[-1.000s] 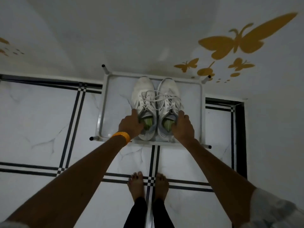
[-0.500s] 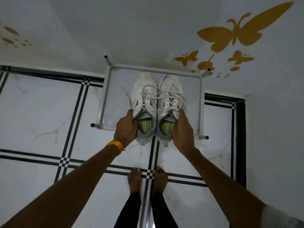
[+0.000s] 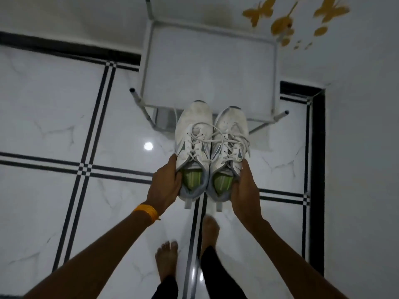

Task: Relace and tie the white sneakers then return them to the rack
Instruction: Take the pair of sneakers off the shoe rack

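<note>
— Both grips closed?
— Yes: left hand (image 3: 167, 182) clasps the left sneaker (image 3: 192, 152), right hand (image 3: 245, 184) the right sneaker (image 3: 230, 154), held in air.
— Where's the rack (image 3: 146, 67)?
— Straight ahead; toes point over its near edge, long axes toward the wall. Laces (image 3: 207, 134) hang loose.

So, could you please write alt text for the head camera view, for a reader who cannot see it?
A person's left hand and right hand hold a pair of white sneakers, laces loose, side by side above a white marble floor with black lines. The white metal rack stands just beyond them against a wall with yellow butterfly decals.
</note>
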A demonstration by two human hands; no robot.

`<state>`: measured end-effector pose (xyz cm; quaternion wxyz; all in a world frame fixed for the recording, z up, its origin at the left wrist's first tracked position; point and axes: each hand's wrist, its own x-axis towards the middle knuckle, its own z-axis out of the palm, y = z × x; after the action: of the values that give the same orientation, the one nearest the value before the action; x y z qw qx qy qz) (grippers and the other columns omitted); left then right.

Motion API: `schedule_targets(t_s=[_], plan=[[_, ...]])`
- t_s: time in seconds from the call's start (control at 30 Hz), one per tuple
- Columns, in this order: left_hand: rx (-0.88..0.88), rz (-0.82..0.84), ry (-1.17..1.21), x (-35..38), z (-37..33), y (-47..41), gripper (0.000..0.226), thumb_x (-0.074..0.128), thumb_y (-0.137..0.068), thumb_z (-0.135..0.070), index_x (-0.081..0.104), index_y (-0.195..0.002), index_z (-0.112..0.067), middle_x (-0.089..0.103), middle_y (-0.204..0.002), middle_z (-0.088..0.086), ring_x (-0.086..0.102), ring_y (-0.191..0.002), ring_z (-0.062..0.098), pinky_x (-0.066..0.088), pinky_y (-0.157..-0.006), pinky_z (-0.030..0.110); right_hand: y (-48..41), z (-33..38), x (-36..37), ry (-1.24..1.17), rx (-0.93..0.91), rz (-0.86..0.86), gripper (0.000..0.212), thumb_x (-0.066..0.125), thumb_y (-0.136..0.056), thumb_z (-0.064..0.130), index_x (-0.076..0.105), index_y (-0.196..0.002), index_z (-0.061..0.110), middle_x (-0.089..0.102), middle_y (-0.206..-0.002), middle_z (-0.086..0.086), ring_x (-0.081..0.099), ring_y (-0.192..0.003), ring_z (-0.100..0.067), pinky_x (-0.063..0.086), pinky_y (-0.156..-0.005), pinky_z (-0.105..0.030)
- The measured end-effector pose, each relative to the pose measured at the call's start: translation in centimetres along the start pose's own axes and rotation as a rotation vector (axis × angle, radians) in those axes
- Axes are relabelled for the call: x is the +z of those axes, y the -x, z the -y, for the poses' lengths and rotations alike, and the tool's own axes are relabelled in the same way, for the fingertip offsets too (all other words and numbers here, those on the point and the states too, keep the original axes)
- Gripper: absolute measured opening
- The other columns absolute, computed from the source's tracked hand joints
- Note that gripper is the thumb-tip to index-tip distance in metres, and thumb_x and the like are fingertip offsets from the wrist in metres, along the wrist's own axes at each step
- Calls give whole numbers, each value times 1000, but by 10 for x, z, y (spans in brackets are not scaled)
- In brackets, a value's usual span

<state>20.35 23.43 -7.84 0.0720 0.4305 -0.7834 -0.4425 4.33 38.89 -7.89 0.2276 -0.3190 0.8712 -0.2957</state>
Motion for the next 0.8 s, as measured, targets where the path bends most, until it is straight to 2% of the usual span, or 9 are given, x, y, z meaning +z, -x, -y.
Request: schedule_targets(t_s=[0.1,0.23,0.4,0.57,0.67,0.73,0.8], plan=[[-56,17,-5,38,48,34,40,41,-99,-16,40,-138,-14,65,-99,2,62,-81,16,57,-81,33,35,-44,41,-4,57,71,59,48,-97,7,23,-151,7,41,-151,-11,42,-136,-19,39,-112,-35],[-76,27,-25,99,122,51,41,40,-99,-17,41,-140,-11,68,-104,10,65,-88,21,56,-84,34,52,-110,103,8,55,142,63,49,-97,6,19,-152,7,36,-154,-11,38,-138,-17,36,-114,-36],[-43,31,-82,177,209,29,45,34,-93,-27,46,-133,-9,68,-101,15,65,-86,32,53,-78,35,46,-198,180,15,53,89,56,42,-98,3,23,-151,3,39,-152,-14,40,-137,-21,28,-110,-17],[42,-6,-72,239,269,-14,43,37,-93,-17,47,-132,-3,68,-104,19,65,-90,33,52,-77,34,8,-266,239,38,18,71,59,43,-94,1,25,-150,2,40,-151,-16,41,-137,-27,30,-113,-28],[106,-77,-72,256,288,-36,31,41,-96,-11,49,-125,-4,63,-86,8,58,-69,22,48,-64,27,-14,-284,253,21,-47,-15,53,39,-93,7,32,-146,5,50,-142,-14,50,-129,-27,40,-110,-42],[128,-94,-53,259,294,-44,22,43,-96,-14,51,-115,-6,57,-73,-4,50,-57,7,37,-53,9,-19,-289,255,19,-57,-12,50,42,-94,4,35,-144,8,54,-136,-12,55,-121,-26,46,-104,-42],[131,-63,-50,256,295,-48,19,45,-97,-22,51,-108,-8,52,-62,-11,51,-54,4,35,-46,9,-20,-285,251,72,-52,37,48,45,-95,7,36,-142,9,58,-130,-12,58,-114,-28,49,-96,-38]])
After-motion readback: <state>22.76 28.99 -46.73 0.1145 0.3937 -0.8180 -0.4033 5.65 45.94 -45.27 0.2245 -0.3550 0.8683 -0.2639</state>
